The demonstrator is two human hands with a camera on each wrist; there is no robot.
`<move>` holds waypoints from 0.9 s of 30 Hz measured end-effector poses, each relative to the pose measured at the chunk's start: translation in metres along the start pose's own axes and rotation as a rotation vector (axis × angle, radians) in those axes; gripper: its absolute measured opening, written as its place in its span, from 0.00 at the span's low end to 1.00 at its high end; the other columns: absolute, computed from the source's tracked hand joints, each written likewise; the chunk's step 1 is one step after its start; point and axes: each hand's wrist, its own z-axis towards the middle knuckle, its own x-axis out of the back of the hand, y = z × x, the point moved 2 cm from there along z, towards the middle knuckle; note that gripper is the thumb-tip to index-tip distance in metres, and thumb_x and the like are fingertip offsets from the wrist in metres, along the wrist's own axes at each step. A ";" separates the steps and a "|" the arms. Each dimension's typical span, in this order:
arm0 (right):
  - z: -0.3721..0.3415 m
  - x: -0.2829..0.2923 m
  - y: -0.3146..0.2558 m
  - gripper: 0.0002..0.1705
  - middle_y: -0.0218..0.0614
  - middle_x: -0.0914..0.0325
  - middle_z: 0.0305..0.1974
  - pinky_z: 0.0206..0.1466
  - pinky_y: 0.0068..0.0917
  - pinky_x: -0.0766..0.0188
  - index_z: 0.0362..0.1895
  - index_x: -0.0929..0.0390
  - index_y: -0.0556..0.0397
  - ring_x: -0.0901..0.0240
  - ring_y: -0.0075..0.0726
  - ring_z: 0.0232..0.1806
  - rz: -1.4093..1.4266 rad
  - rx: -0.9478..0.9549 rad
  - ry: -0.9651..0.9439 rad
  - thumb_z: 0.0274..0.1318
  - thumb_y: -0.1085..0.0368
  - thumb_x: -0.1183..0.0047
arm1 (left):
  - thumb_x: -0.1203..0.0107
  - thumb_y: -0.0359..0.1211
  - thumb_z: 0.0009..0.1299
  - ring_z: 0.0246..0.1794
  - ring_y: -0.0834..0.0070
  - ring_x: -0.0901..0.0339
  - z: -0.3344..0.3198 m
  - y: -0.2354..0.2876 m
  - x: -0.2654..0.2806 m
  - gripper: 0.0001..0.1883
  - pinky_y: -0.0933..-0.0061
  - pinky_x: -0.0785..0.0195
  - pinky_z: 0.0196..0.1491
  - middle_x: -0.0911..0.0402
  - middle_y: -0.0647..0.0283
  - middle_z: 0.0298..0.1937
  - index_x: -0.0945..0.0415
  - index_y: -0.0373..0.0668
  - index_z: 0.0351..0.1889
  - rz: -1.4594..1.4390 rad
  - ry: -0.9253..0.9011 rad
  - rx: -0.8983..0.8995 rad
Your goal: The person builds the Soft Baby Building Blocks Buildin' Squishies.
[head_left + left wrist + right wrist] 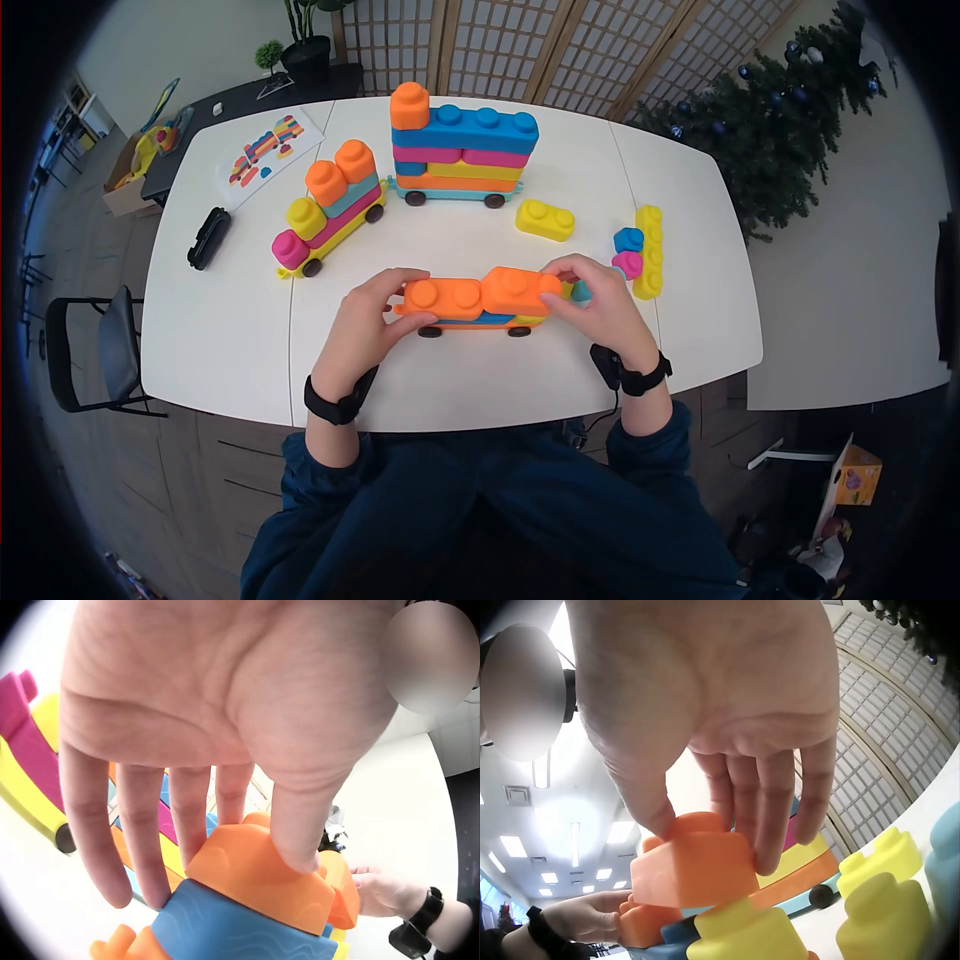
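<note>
My left hand (358,318) grips one orange two-stud block (440,300) between thumb and fingers; it sits on a blue block (232,924). My right hand (608,312) pinches a second orange block (694,870) by its right end. That block sits slightly higher and tilted, over a yellow block (746,934). Under them is a low orange wagon base with black wheels (519,331), near the table's front. Beside the right fingers a teal block (582,291) is partly hidden.
Behind stands a tall block wagon (465,170), with a stepped wagon (340,215) at left. A yellow block (545,221), a long yellow piece (649,252), and small blue (628,240) and pink (628,264) blocks lie right. A picture sheet (265,155) and black object (209,238) lie left.
</note>
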 end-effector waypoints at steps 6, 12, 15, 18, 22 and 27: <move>0.000 0.002 -0.007 0.15 0.38 0.17 0.40 0.47 0.31 0.22 0.43 0.22 0.56 0.17 0.44 0.42 -0.070 0.025 0.016 0.55 0.66 0.31 | 0.26 0.38 0.64 0.53 0.65 0.17 0.000 0.000 0.002 0.27 0.64 0.22 0.52 0.14 0.61 0.54 0.21 0.46 0.61 -0.013 -0.005 0.013; 0.000 -0.014 0.002 0.17 0.41 0.17 0.44 0.49 0.33 0.23 0.49 0.20 0.56 0.18 0.46 0.45 0.030 0.040 0.004 0.57 0.66 0.32 | 0.26 0.37 0.64 0.54 0.66 0.16 0.000 -0.002 0.003 0.27 0.63 0.22 0.53 0.14 0.62 0.54 0.21 0.45 0.61 -0.020 -0.011 0.023; 0.001 -0.025 0.006 0.19 0.43 0.16 0.46 0.51 0.34 0.23 0.54 0.19 0.56 0.18 0.48 0.47 0.097 0.072 -0.009 0.59 0.66 0.34 | 0.26 0.37 0.64 0.54 0.66 0.16 0.000 -0.004 0.002 0.27 0.63 0.21 0.53 0.14 0.62 0.54 0.21 0.45 0.61 -0.041 -0.007 0.019; 0.001 -0.028 0.004 0.20 0.44 0.16 0.46 0.51 0.35 0.23 0.57 0.19 0.56 0.19 0.50 0.47 0.086 0.070 -0.044 0.62 0.66 0.35 | 0.26 0.37 0.64 0.54 0.66 0.16 0.000 -0.003 0.002 0.27 0.63 0.20 0.52 0.14 0.61 0.53 0.21 0.45 0.61 -0.038 0.002 0.018; 0.002 -0.030 0.003 0.18 0.45 0.16 0.45 0.50 0.35 0.23 0.55 0.18 0.57 0.19 0.51 0.46 0.047 0.078 -0.025 0.63 0.66 0.36 | 0.25 0.38 0.63 0.53 0.65 0.16 0.001 0.000 0.001 0.27 0.64 0.21 0.52 0.13 0.61 0.52 0.20 0.44 0.60 -0.024 0.004 0.021; -0.002 -0.037 0.000 0.18 0.44 0.16 0.46 0.50 0.35 0.23 0.56 0.18 0.56 0.19 0.51 0.47 0.026 0.074 0.001 0.63 0.66 0.36 | 0.24 0.38 0.62 0.51 0.67 0.15 0.000 0.003 -0.001 0.26 0.65 0.22 0.50 0.12 0.62 0.51 0.19 0.43 0.57 0.028 0.059 0.043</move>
